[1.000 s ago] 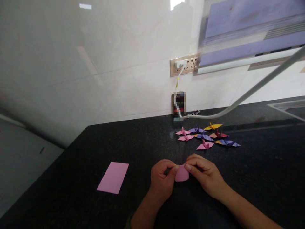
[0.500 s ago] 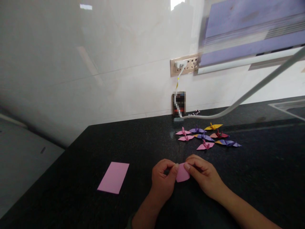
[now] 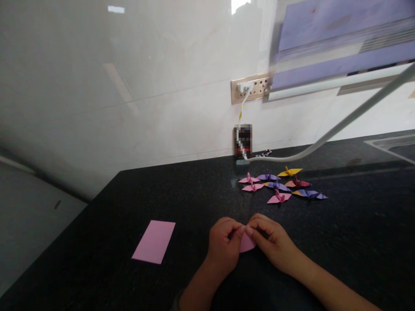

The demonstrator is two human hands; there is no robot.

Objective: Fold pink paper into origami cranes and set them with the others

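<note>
A small piece of pink paper (image 3: pixel 247 244) is pinched between my two hands above the dark counter. My left hand (image 3: pixel 224 242) grips its upper left part with thumb and forefinger. My right hand (image 3: pixel 272 239) is closed on the upper right part, its thumb tip almost against the left one. Fingers cover the paper's top edge, so any fold there is hidden. To the left lies a flat sheet of pink paper (image 3: pixel 154 242), apart from both hands. Beyond the hands stand several folded paper cranes, among them a pink crane (image 3: pixel 279 197) and a yellow crane (image 3: pixel 290 172).
A white cable (image 3: pixel 292 158) runs over the back of the black counter (image 3: pixel 106 216) and up to the right. Its plug sits in a wall socket (image 3: pixel 259 87). A blurred-out box (image 3: pixel 243 140) leans by the wall. At far right is a sink edge (image 3: pixel 376 147).
My hands have drawn closer together, thumbs nearly meeting at the paper's top. Less of the pink paper shows between them. The cranes and the flat sheet stay put.
</note>
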